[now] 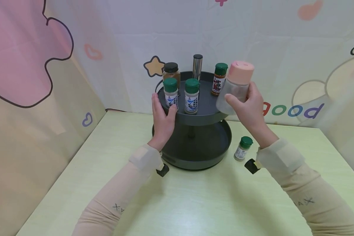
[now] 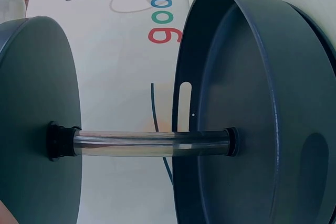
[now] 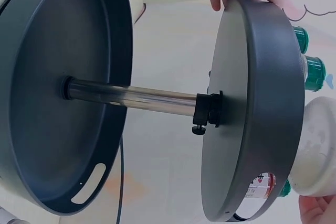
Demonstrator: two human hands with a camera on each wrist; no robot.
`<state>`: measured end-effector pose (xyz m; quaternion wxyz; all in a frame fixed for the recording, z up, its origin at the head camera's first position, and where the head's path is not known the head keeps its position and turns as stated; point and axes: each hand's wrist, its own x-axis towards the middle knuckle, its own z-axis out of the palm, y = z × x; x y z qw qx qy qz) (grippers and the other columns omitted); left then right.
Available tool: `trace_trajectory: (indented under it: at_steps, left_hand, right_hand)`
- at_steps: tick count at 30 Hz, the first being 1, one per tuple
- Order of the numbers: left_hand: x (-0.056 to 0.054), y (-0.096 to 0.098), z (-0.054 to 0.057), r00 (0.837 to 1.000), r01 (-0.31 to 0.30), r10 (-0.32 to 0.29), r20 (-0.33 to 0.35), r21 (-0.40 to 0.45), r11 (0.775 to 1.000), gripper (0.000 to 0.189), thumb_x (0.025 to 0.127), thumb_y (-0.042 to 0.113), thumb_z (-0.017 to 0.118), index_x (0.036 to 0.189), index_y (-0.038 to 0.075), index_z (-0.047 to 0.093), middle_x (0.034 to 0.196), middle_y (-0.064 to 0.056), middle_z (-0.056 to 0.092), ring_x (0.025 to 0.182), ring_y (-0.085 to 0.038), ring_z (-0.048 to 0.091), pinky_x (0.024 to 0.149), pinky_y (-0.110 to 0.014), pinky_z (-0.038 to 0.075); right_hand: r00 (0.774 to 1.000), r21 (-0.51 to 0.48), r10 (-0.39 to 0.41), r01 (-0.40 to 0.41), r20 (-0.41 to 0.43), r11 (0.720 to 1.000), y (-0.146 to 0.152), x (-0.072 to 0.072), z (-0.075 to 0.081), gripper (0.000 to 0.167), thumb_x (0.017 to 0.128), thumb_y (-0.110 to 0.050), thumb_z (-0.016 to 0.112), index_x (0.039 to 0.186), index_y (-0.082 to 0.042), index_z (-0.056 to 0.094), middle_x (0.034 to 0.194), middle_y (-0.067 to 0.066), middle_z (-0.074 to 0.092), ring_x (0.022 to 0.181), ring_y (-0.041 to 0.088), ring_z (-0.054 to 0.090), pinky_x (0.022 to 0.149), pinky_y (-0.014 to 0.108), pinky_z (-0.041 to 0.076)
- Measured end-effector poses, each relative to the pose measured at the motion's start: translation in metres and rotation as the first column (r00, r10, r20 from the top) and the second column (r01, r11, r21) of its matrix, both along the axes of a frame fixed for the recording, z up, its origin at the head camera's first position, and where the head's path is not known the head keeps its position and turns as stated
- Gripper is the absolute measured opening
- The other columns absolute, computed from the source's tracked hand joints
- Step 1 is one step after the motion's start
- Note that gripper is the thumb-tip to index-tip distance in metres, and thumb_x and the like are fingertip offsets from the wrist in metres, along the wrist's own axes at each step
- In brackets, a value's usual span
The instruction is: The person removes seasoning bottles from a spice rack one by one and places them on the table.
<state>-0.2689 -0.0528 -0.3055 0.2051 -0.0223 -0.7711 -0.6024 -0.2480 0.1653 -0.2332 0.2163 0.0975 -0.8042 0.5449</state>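
My right hand (image 1: 252,105) grips a clear jar with a pink lid (image 1: 240,73), tilted at the right rim of the upper tray (image 1: 207,118). Its frosted base (image 3: 317,148) shows beside that tray in the right wrist view. My left hand (image 1: 163,119) rests against the tray's left side with fingers fairly straight, the thumb by a green-capped seasoning bottle (image 1: 171,93). Also standing on this tray are a second green-capped bottle (image 1: 191,96), a red-labelled bottle (image 1: 219,80) and a black-lidded jar (image 1: 171,73).
The rack's lower tray (image 1: 194,164) stands on the table, joined to the upper one by a metal pole (image 2: 152,144). Another green-capped bottle (image 1: 242,149) stands on the table to the right. A printed cloth (image 1: 129,49) hangs behind.
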Motion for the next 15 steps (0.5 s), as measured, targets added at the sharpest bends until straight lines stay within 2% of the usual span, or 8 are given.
trace_trajectory:
  at_steps: [10, 15]
  left_hand:
    - [0.001, 0.000, -0.001, 1.000, 0.002, -0.002, 0.006, 0.001, 1.000, 0.075, 0.086, 0.036, 0.043, 0.143, 0.017, -0.003, 0.150, 0.004, -0.005, 0.137, -0.014, 0.001, 0.110, -0.044, 0.008]
    - [0.001, 0.000, 0.000, 1.000, 0.006, -0.006, -0.001, 0.000, 1.000, 0.076, 0.086, 0.036, 0.043, 0.143, 0.017, -0.003, 0.150, 0.003, -0.005, 0.137, -0.015, 0.000, 0.110, -0.044, 0.007]
  right_hand:
    - [1.000, 0.015, -0.016, 0.015, 0.019, 1.000, 0.010, 0.010, -0.001, 0.052, 0.081, -0.026, 0.055, 0.126, -0.008, 0.037, 0.124, 0.011, 0.047, 0.108, 0.025, 0.047, 0.092, 0.048, 0.040]
    - [1.000, 0.011, -0.011, 0.011, 0.017, 1.000, 0.016, 0.012, -0.004, 0.051, 0.082, -0.025, 0.055, 0.127, -0.010, 0.037, 0.123, 0.009, 0.047, 0.106, 0.021, 0.047, 0.092, 0.047, 0.040]
